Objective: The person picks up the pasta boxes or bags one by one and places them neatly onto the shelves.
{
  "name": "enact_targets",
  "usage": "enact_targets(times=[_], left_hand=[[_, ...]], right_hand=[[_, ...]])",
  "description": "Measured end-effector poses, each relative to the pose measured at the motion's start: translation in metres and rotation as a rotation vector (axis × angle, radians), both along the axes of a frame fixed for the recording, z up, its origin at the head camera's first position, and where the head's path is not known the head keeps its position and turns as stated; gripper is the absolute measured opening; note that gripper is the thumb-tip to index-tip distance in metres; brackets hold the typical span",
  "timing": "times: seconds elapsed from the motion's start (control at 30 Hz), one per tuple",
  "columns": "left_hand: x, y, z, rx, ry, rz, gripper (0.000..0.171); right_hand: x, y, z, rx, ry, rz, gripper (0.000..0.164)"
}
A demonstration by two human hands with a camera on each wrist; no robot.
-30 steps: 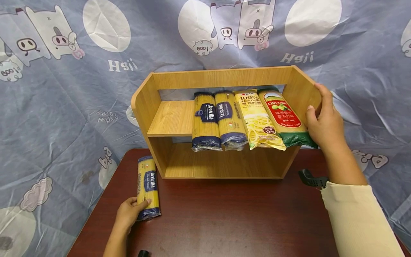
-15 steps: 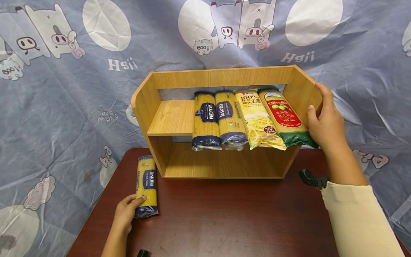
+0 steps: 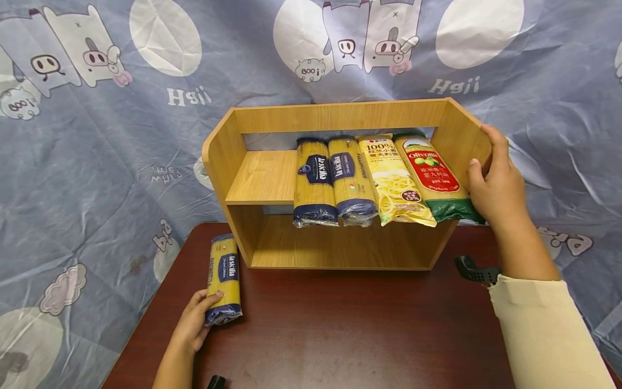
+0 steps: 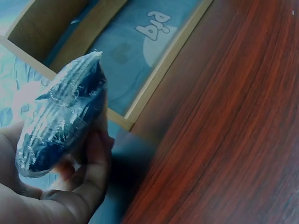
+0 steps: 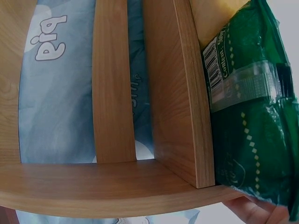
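Observation:
My left hand [image 3: 193, 320] grips the lower end of a yellow spaghetti pack [image 3: 224, 278] with dark blue ends, left of the wooden shelf [image 3: 340, 120]. In the left wrist view, fingers and thumb wrap round the crinkled blue end of the spaghetti pack [image 4: 65, 112]. My right hand [image 3: 499, 186] holds the shelf's right side panel, fingers over the outer edge and thumb toward the inside. Beside that thumb lies a green-ended Olivoilà pasta pack [image 3: 430, 175], whose green end [image 5: 252, 121] shows large in the right wrist view.
Two blue-ended spaghetti packs [image 3: 316, 181] [image 3: 352, 178] and a pale yellow pasta pack [image 3: 394, 181] lie on the upper board, their ends jutting past its front edge. The lower compartment [image 3: 335, 246] is under them. Dark red table [image 3: 340, 324] extends in front; a patterned cloth [image 3: 97, 178] hangs behind.
My left hand has shifted slightly up with the spaghetti pack, whose near end now tilts up a little. The right hand keeps its place on the shelf.

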State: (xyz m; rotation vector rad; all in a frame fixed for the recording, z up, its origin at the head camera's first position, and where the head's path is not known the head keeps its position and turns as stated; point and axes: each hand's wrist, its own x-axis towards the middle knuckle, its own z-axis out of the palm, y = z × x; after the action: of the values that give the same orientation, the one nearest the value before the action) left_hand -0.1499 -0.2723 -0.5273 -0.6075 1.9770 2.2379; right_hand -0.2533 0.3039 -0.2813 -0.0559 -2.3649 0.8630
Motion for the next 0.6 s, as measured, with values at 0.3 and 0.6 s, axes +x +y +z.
enact_targets(times=[0.3, 0.6], left_hand=[[-0.0026, 0.0013, -0.0059, 0.103, 0.017, -0.009, 0.042], [-0.0043, 0.0012, -0.0068, 0.089, 0.023, -0.057, 0.055]], right_hand=[[-0.0008, 0.0012, -0.0004, -0.004, -0.002, -0.007, 0.061], [-0.0005, 0.0003, -0.0003, -0.001, -0.002, -0.006, 0.060]])
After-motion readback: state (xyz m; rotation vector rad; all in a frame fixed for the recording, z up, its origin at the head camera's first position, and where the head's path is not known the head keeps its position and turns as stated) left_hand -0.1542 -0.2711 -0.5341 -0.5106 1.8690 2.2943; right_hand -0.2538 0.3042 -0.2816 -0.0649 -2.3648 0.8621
